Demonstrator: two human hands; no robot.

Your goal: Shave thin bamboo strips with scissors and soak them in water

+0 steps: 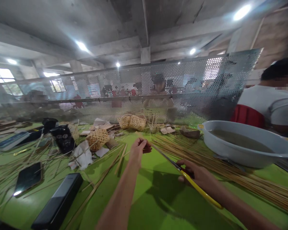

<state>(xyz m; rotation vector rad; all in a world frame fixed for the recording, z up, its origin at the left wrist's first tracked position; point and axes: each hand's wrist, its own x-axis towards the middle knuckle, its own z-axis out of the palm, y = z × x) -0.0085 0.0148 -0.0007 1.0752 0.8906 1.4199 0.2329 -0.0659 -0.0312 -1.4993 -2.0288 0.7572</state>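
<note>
We are gripping a yellow-handled tool (200, 189) in the right hand (194, 172), with the fingers closing around it where the handle is meeting the metal part. We are keeping the tool aslant above a green table (144, 204): its handle is pointing toward the right forearm, and its narrow metal end is lying just beside the fingertips of the left hand (141, 147). We are not seeing clearly whether tip and fingertips are touching. We are holding the left hand with its fingers curled, but we cannot tell whether the grip is closing fully or pinching anything.

To the right of the hands, we are noting a bundle of long strips (240, 179) lying along the table, partly behind the right hand. Beyond the strips, a pale basin (220, 149) is standing and holding murky liquid. To the left, we are finding a woven ball-shaped piece (97, 139) resting near crumpled white paper (83, 155). A phone (28, 179) and a long black case (59, 201) are lying nearer to us. At the rear, a perforated metal panel (124, 105) is standing, and a person in a white top (259, 95) is sitting at far right.
</note>
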